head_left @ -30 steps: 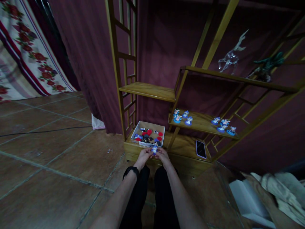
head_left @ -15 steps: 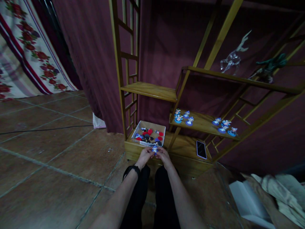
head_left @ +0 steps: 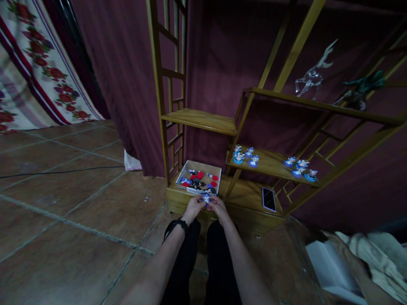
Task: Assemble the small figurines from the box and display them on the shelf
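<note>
Between both hands, just in front of a shallow box, is a small blue-and-white figurine [head_left: 206, 198]. My left hand [head_left: 194, 207] pinches it from the left, and my right hand [head_left: 218, 206] grips its right side. The white-edged cardboard box [head_left: 216, 170] stands on the low wooden ledge and has several figurines and red discs in it. More small figurines on round bases stand on the shelf to the right: one group has a blue-and-white figurine [head_left: 253, 161] at its front, the other a grey-and-blue figurine [head_left: 310, 175] at its right end.
A phone [head_left: 269, 199] lies on the ledge at the right. A clear deer statue [head_left: 313, 76] and a dark green statue [head_left: 362, 89] occupy the upper shelf [head_left: 318, 106]. An open white box [head_left: 333, 269] and cloth [head_left: 378, 254] lie at lower right. A cable [head_left: 63, 172] crosses the floor.
Both hands keep hold of the figurine in nearly the same place. The view has shifted very slightly; nothing else has visibly moved.
</note>
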A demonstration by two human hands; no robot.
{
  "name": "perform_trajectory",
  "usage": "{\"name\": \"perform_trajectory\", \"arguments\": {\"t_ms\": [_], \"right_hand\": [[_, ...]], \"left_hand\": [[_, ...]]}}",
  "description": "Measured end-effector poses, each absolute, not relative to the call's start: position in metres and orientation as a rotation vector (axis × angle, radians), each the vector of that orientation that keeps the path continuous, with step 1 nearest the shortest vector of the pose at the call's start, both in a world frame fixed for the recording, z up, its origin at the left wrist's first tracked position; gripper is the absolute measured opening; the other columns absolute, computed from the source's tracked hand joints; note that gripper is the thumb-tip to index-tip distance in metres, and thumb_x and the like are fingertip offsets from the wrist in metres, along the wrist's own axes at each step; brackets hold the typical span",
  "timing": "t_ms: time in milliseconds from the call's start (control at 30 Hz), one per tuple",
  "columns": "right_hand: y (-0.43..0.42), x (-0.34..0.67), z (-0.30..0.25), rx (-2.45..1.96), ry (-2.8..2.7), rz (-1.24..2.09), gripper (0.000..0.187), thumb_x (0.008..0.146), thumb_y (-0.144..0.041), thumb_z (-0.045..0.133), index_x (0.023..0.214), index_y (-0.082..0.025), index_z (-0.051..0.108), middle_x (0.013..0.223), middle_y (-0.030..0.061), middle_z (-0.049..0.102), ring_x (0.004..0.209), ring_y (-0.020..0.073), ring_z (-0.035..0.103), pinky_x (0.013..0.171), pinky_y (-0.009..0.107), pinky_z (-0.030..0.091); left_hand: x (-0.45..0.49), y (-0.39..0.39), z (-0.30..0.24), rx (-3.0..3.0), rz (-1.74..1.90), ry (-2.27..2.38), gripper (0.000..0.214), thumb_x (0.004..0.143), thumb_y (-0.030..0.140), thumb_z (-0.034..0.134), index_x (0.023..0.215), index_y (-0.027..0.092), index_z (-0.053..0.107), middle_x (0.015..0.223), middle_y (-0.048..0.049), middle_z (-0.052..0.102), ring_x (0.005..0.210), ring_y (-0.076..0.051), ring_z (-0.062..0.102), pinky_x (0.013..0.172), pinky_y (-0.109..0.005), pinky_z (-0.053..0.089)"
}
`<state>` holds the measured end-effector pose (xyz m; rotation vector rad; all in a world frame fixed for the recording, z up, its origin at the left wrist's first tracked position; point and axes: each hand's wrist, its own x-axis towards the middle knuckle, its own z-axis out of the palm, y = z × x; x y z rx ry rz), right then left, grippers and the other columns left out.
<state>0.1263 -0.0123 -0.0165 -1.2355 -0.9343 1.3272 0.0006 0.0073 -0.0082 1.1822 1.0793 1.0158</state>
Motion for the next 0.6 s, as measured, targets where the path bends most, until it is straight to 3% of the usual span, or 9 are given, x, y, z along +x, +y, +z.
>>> {"name": "perform_trajectory", "arguments": {"t_ms": [267, 600], "right_hand": [[-0.015, 0.129, -0.012, -1.17, -0.823, 1.356, 0.038, 0.051, -0.029, 0.069, 0.087, -0.018, 0.063, 0.075, 0.0018, 0.066, 0.063, 0.0148, 0.061, 0.059, 0.027, 0.048], [-0.015, 0.131, -0.015, -1.175, -0.846, 1.354, 0.039, 0.053, -0.03, 0.068, 0.089, -0.019, 0.062, 0.075, 0.0009, 0.066, 0.066, 0.0145, 0.06, 0.06, 0.025, 0.046]], "left_hand": [[-0.001, 0.008, -0.01, 1.203, 0.949, 0.915, 0.031, 0.056, 0.015, 0.066, 0.086, 0.009, 0.064, 0.054, 0.0032, 0.054, 0.046, -0.007, 0.043, 0.047, -0.019, 0.033], [0.002, 0.009, -0.018, 1.314, 1.037, 0.83, 0.034, 0.055, 0.009, 0.063, 0.089, 0.01, 0.063, 0.067, -0.0003, 0.061, 0.059, -0.01, 0.052, 0.062, -0.023, 0.042]]}}
